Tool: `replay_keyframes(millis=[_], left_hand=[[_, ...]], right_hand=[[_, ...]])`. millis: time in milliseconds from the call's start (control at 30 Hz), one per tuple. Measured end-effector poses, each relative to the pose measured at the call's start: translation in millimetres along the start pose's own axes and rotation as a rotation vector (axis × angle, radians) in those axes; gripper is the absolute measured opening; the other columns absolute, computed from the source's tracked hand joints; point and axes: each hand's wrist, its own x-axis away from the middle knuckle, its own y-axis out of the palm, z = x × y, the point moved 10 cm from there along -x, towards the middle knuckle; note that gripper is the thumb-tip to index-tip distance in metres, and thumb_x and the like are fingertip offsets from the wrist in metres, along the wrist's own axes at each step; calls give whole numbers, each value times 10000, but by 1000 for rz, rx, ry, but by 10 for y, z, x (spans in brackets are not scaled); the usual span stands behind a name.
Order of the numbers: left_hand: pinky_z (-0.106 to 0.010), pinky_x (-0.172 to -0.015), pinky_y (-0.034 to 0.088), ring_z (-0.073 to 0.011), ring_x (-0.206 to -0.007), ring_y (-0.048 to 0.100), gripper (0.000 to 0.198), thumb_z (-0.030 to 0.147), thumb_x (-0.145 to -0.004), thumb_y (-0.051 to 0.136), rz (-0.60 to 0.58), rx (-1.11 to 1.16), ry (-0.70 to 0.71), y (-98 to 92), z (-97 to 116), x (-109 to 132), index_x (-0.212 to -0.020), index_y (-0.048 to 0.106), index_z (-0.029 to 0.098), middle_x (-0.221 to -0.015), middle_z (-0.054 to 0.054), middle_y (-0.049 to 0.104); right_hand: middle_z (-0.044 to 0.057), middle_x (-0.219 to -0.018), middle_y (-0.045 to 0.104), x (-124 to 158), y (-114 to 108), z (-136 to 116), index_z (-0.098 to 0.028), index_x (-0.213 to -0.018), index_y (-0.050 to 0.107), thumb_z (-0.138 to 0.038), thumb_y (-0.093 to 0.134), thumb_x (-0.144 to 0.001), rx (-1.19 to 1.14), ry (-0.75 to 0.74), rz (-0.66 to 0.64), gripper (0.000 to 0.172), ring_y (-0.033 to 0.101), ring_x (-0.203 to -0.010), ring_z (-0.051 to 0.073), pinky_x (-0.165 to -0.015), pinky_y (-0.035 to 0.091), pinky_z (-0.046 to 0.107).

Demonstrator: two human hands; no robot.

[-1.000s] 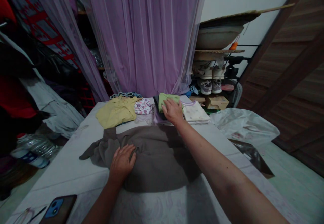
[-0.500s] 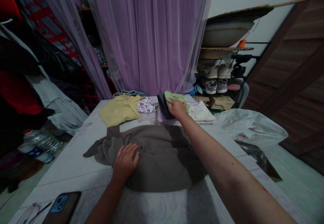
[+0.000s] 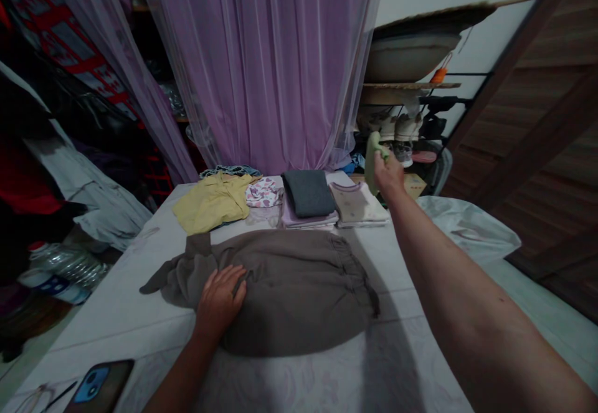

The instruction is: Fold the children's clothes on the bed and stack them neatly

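Observation:
A grey-brown pair of trousers [image 3: 289,288] lies spread across the table, its gathered waistband to the right and its legs bunched at the left. My left hand [image 3: 222,298] rests flat on the trousers, fingers stretched out. Up at the right, my right hand [image 3: 389,173] grips a folded light green garment [image 3: 372,164] in the air, beyond the right edge of the folded clothes. A dark grey folded garment [image 3: 308,193] tops one pile; beside it lies a cream folded shirt [image 3: 357,204] with a purple neckline.
Left of the piles are a yellow garment [image 3: 215,201] and a heart-patterned white cloth [image 3: 264,193]. A phone [image 3: 100,387] lies at the near left corner. Purple curtains [image 3: 266,70] hang behind, with a shoe rack [image 3: 406,129] and a plastic bag [image 3: 471,226] at the right.
My right hand has lifted the green garment off the dark grey one and carried it right and up. The left hand stays on the trousers. The view has shifted slightly right.

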Motion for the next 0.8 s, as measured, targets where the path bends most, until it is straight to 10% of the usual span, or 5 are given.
replay_keyframes(millis=[200, 800], left_hand=[[-482, -1117, 344, -245, -1213, 589, 371, 373, -904, 423, -25, -14, 11, 6, -1, -2, -1144, 678, 250, -1236, -55, 686], [-495, -1117, 342, -247, -1238, 571, 387, 379, -905, 407, -78, -44, 2, 23, -12, -24, -1167, 664, 255, -1252, -51, 678]], right_hand=[[112, -1355, 584, 1038, 823, -15, -268, -1248, 613, -338, 466, -915, 544, -423, -611, 369, 437, -1295, 319, -1046, 237, 625], [151, -1261, 608, 1220, 842, -15, -213, -1198, 628, -328, 493, -924, 666, -321, -539, 327, 442, -1250, 329, -1046, 225, 657]])
